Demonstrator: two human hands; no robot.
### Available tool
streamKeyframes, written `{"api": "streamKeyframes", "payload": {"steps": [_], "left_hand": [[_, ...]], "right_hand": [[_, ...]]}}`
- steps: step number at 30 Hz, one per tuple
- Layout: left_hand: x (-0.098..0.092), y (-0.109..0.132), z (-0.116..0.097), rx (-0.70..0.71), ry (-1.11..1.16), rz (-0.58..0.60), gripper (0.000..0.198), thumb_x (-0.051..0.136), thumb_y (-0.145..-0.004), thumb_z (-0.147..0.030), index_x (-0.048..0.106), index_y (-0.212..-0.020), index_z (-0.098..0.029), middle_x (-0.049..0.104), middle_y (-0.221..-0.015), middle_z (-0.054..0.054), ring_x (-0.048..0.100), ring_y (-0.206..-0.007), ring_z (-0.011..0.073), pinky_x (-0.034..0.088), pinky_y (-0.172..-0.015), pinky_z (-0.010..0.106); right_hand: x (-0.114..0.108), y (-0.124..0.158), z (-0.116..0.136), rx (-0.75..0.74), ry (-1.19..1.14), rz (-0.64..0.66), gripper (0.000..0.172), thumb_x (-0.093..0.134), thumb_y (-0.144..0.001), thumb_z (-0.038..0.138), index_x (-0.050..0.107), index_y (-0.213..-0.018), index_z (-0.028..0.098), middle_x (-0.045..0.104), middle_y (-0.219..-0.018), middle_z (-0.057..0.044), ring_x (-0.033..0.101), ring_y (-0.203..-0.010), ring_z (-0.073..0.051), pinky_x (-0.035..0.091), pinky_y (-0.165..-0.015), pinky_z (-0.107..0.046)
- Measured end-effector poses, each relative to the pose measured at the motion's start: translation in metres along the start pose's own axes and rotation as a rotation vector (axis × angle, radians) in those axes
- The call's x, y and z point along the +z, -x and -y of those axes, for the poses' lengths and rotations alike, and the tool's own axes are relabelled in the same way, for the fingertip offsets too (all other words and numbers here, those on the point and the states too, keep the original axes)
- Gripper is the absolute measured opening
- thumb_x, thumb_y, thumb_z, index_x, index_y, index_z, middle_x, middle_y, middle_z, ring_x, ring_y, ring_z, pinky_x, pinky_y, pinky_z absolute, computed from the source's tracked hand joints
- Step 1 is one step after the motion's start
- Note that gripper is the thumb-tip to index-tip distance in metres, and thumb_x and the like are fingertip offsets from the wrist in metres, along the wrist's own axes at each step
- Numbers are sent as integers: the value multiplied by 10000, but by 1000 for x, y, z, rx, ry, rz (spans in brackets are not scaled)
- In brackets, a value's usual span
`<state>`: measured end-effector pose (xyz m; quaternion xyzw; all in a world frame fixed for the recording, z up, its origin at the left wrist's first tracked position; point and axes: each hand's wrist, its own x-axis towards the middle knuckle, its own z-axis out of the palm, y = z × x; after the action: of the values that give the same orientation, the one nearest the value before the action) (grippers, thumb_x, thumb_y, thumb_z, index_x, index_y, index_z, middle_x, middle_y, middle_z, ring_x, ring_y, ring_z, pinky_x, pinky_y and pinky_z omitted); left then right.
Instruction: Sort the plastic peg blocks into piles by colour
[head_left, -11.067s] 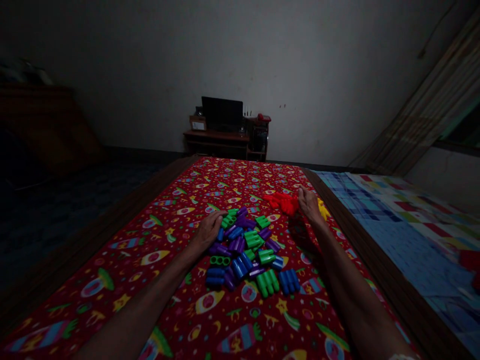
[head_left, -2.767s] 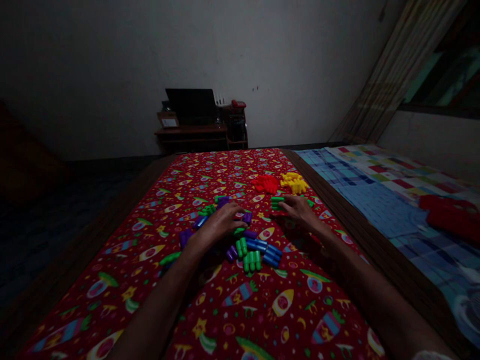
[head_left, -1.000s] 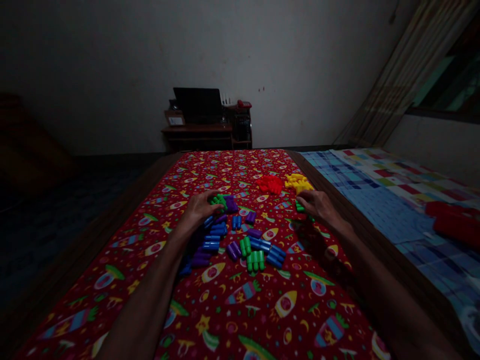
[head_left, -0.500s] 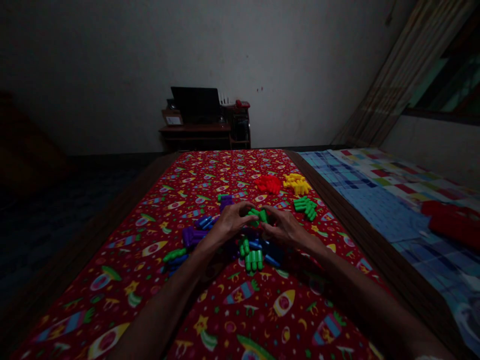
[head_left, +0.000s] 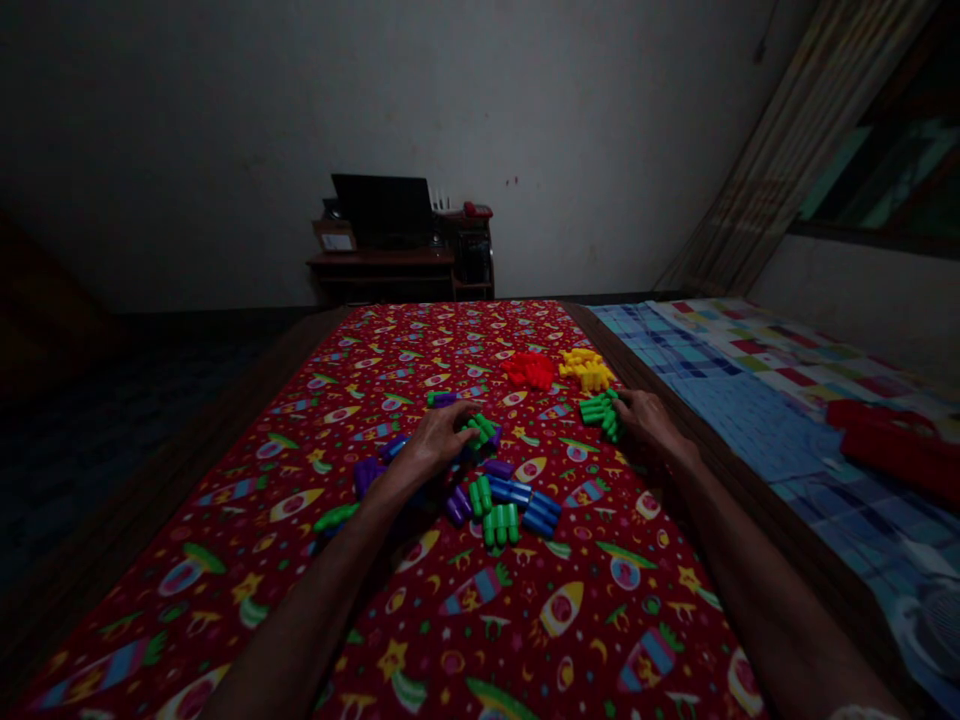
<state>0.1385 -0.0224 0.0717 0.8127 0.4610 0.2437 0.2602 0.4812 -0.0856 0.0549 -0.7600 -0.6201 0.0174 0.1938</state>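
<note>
Colour appears to govern the layout I follow from afar on the patterned red cloth (head_left: 495, 660): a red pile (head_left: 530, 371) and a yellow pile (head_left: 587, 371) lie side by side toward the far right, with a green pile (head_left: 600, 411) just nearer than the yellow, presumably so that like sits with like. My left hand (head_left: 433, 440), among the mixed blocks (head_left: 458, 505) left of the piles, has thumb and fingers drawn in on a green block (head_left: 484, 430), a light pinch by the look of it, leaving the block's right part showing. My right hand (head_left: 645, 415) is at the green pile's right side, fingers half curled with their tips against it; whether they grip a piece I cannot tell. The pinched block's tubes seem to slant from far left to near right, though which end is open is too small to read. At the near side, a three-tube green block (head_left: 501, 524) lies flat, tubes running near to far, with a blue block (head_left: 541, 514) to its right, tubes running roughly left to right.
</note>
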Motion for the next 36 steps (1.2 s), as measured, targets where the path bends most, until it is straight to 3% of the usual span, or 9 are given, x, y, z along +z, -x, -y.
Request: {"api": "streamKeyframes", "payload": {"steps": [6,10,14,17,22,25,28,32,36], "left_hand": [[-3,2,-5,28,-8,-14,417,633,-757,-227,633,-1174,-209,747,-943,47,702,-882,235,552,-804,349],[5,4,-9,103,186,0,377,623,-747,-216,644,-1123,-203,742,-996,52,701,-903,218,560,-793,323],[23,9,-19,160,323,19,328,620,-754,-265,658,-1073,-201,747,-990,44,713,-826,201,573,-752,311],[28,13,-29,207,323,15,266,618,-771,-305,676,-1008,-197,752,-963,38,709,-863,202,558,-801,307],[3,7,-16,175,55,-79,259,514,-869,-347,687,-989,-196,734,-1022,59,676,-953,204,517,-881,313],[-17,0,19,124,-152,-197,275,501,-864,-305,665,-1052,-190,694,-1133,79,620,-1083,221,456,-983,359],[-28,-3,55,28,-270,-254,353,500,-837,-284,635,-1132,-144,657,-1196,130,583,-1148,244,434,-1007,371],[-31,-3,69,-105,-260,-119,453,505,-807,-289,596,-1222,-133,659,-1209,127,606,-1120,253,465,-960,347],[-40,1,61,-85,-210,64,492,532,-781,-325,589,-1247,-179,678,-1194,81,626,-1084,236,477,-928,312]], "right_hand": [[-8,0,17,11,-43,-134,407,354,-947,288,677,-760,127,676,-706,-88,583,-616,-164,353,-574,-242],[-5,11,59,-231,-240,-188,414,394,-941,344,693,-745,136,666,-670,-52,594,-611,-164,391,-585,-235],[8,33,105,-520,-473,-38,293,497,-909,344,719,-992,171,737,-922,-66,663,-773,-178,460,-681,-237],[15,40,117,-568,-515,95,258,531,-888,289,710,-1042,186,743,-913,-57,668,-722,-161,463,-644,-226],[-1,17,83,-332,-435,-42,241,542,-847,244,732,-965,154,746,-868,-64,679,-757,-190,495,-708,-270],[-16,-3,38,-85,-358,-140,274,559,-799,227,740,-986,142,749,-917,-79,685,-849,-227,511,-764,-308],[-20,-13,-7,111,-277,-101,317,571,-761,223,741,-1000,103,749,-864,-108,691,-764,-223,517,-672,-288],[-9,-15,-42,184,-273,41,305,571,-733,187,756,-959,96,739,-723,-73,666,-615,-180,474,-549,-231],[1,-17,-48,195,-227,26,324,577,-738,199,745,-991,85,747,-769,-79,668,-638,-180,452,-527,-223]]}}
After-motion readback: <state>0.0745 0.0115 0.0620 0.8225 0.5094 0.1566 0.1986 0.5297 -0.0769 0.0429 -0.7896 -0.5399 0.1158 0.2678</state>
